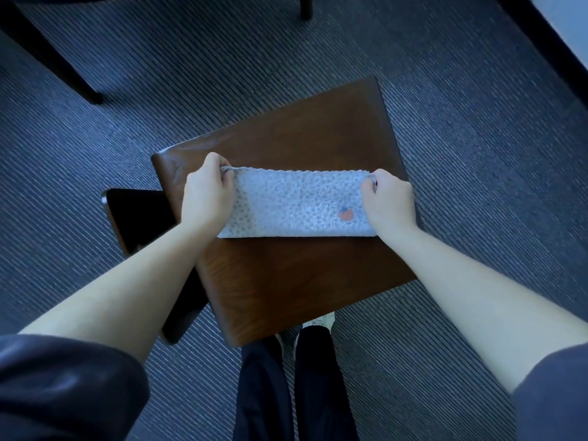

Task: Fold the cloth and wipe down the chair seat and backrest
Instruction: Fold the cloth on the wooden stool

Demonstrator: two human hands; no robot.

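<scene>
Closest in, dark trousers point(286, 393) and a pale shoe point(321, 321) stand at the near edge of the chair, with rolled dark sleeves at the left point(63, 386) and right point(553, 393) and bare forearms reaching forward. The left hand point(208, 194) and right hand point(388, 198) each have their fingers curled tight, pinching one far corner of the cloth point(296, 205). The cloth is a pale, bumpy strip folded long and narrow, pulled taut between the hands across the middle of the brown wooden chair seat point(302, 138), and it bears a small orange motif point(346, 214) near the right hand. The dark backrest point(136, 218) stands along the seat's left side. Beyond lies ribbed grey carpet point(477, 154), with dark furniture legs point(51, 52) farther off.
</scene>
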